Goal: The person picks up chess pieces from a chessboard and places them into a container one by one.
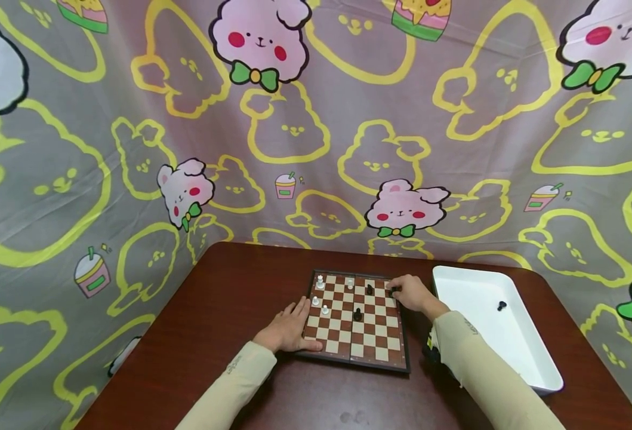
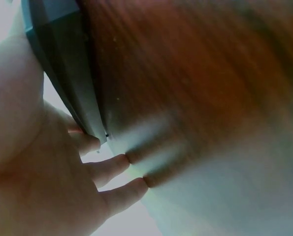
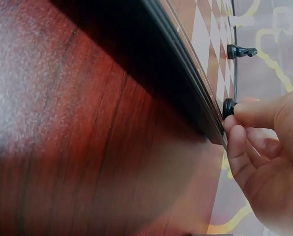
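Nearest me, the pale sleeves (image 1: 490, 364) bear small writing that I can't read. On the near left, I see the left hand (image 1: 290, 328) spread along the left edge of the chessboard (image 1: 377, 328), thumb over its near left corner. The board looks stiff and light enough to slide, so I'd steady it by its dark rim. To the right, the white tray (image 1: 509, 352) holds a small black piece (image 1: 502, 306). On the board's left, I see a white king (image 1: 320, 282). At the far right corner, the right hand (image 1: 413, 292) pinches a black chess piece (image 3: 228, 108) between thumb and fingers, its base at the board; I judge it light, hard and slippery, best taken by its narrow upper part. Beyond hangs a patterned curtain (image 1: 294, 134), with no words I can make out.
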`<state>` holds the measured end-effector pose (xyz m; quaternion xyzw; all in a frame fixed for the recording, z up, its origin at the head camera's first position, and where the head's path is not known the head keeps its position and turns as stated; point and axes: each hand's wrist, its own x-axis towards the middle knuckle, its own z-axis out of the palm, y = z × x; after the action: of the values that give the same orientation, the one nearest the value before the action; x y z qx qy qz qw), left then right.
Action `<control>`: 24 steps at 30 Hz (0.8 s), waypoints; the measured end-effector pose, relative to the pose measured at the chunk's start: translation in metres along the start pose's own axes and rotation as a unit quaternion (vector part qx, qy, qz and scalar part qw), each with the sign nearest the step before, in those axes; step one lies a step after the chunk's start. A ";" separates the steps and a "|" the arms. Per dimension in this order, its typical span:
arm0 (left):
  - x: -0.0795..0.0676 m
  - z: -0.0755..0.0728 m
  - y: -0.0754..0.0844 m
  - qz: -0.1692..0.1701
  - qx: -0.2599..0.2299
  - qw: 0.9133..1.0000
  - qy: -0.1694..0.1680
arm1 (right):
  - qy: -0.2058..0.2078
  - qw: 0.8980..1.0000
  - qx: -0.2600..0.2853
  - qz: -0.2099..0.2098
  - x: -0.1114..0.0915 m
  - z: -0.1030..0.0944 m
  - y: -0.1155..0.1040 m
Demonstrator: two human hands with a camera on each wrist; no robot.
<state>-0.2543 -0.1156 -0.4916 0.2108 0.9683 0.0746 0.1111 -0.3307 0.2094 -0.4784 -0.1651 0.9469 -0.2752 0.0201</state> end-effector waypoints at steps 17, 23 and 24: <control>0.001 -0.001 0.002 -0.002 0.004 1.000 0.000 | 0.000 0.999 -0.010 -0.043 -0.020 -0.037 -0.014; -0.001 -0.002 0.002 0.000 -0.010 1.000 -0.005 | 0.008 0.998 -0.026 -0.049 -0.029 -0.058 -0.010; -0.002 -0.002 0.002 0.001 -0.010 1.000 -0.003 | 0.009 0.998 -0.028 -0.048 -0.030 -0.061 -0.008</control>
<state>-0.2519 -0.1149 -0.4894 0.2110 0.9668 0.0842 0.1166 -0.3078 0.2444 -0.4239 -0.2079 0.9454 -0.2511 -0.0065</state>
